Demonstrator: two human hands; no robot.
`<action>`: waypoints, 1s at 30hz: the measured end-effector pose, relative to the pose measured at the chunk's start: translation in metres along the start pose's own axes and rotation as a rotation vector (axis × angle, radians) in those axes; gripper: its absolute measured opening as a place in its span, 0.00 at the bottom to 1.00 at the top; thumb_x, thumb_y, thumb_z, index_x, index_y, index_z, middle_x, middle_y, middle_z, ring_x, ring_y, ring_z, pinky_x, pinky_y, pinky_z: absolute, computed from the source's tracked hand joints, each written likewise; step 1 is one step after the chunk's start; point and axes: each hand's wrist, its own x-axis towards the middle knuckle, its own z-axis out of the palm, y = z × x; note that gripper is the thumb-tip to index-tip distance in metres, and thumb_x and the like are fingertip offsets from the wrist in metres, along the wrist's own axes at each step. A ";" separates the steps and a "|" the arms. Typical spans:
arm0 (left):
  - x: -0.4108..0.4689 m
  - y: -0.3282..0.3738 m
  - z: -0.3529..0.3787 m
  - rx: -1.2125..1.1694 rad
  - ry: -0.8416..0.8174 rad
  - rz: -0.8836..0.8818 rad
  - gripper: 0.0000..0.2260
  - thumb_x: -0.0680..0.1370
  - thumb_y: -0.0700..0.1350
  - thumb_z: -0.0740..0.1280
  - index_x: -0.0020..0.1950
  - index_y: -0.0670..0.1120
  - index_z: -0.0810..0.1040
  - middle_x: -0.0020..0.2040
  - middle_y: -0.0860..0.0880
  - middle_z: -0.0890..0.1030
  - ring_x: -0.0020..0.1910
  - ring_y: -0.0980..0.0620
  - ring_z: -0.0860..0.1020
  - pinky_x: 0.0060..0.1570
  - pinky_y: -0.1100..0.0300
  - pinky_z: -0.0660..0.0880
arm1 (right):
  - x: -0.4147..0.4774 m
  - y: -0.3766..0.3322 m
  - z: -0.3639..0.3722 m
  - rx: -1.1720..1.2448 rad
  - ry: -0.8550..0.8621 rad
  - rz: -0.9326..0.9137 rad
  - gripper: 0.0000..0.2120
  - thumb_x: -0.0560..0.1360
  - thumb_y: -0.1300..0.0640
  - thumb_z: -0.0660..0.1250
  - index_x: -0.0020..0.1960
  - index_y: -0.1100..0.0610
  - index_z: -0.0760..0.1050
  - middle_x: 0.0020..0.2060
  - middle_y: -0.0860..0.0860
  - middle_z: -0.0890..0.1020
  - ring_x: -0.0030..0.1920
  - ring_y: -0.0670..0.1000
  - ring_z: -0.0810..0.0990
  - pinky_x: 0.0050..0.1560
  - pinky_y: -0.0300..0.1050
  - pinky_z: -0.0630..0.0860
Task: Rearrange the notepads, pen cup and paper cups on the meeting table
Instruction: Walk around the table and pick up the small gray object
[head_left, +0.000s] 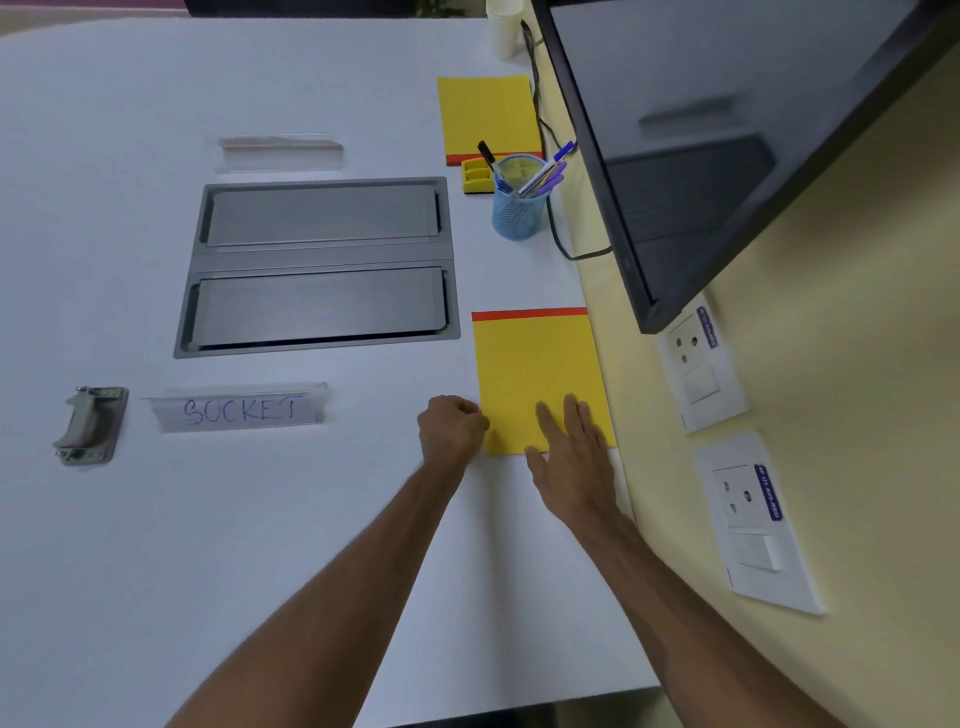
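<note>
Fingers (571, 415) of the right hand (574, 462) lie flat and spread on the near yellow paper notepad with the red binding strip (535, 374), at four o'clock on the white meeting table (260, 545). The left hand (451, 428) is curled, pinching its left edge. At one o'clock stand the blue mesh pen cup (519, 208), a second yellow notepad (485, 117) and stacked white paper cups (503, 28).

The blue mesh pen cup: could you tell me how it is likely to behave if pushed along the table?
The pen cup looks light, and the pens lean to one side, so a high push may tip it. On the smooth table, a low push should slide it.
</note>
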 end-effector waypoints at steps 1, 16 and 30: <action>-0.003 0.001 -0.002 0.025 -0.021 0.019 0.05 0.69 0.35 0.69 0.43 0.39 0.84 0.38 0.43 0.83 0.38 0.42 0.81 0.41 0.52 0.79 | -0.001 0.000 -0.001 -0.014 -0.004 0.003 0.30 0.83 0.46 0.58 0.81 0.52 0.54 0.81 0.58 0.51 0.81 0.59 0.47 0.79 0.56 0.52; -0.056 -0.070 -0.175 0.356 0.207 0.273 0.15 0.79 0.46 0.68 0.64 0.45 0.78 0.60 0.46 0.81 0.54 0.49 0.80 0.55 0.56 0.75 | -0.021 -0.146 0.002 0.076 -0.063 -0.381 0.29 0.83 0.50 0.58 0.81 0.55 0.55 0.81 0.56 0.52 0.81 0.55 0.50 0.79 0.52 0.51; -0.031 -0.167 -0.335 0.202 0.562 0.173 0.25 0.76 0.47 0.71 0.71 0.43 0.69 0.65 0.43 0.76 0.60 0.45 0.77 0.60 0.47 0.75 | -0.005 -0.313 0.107 -0.294 -0.223 -1.060 0.31 0.84 0.41 0.50 0.82 0.50 0.46 0.81 0.52 0.44 0.81 0.54 0.41 0.80 0.56 0.42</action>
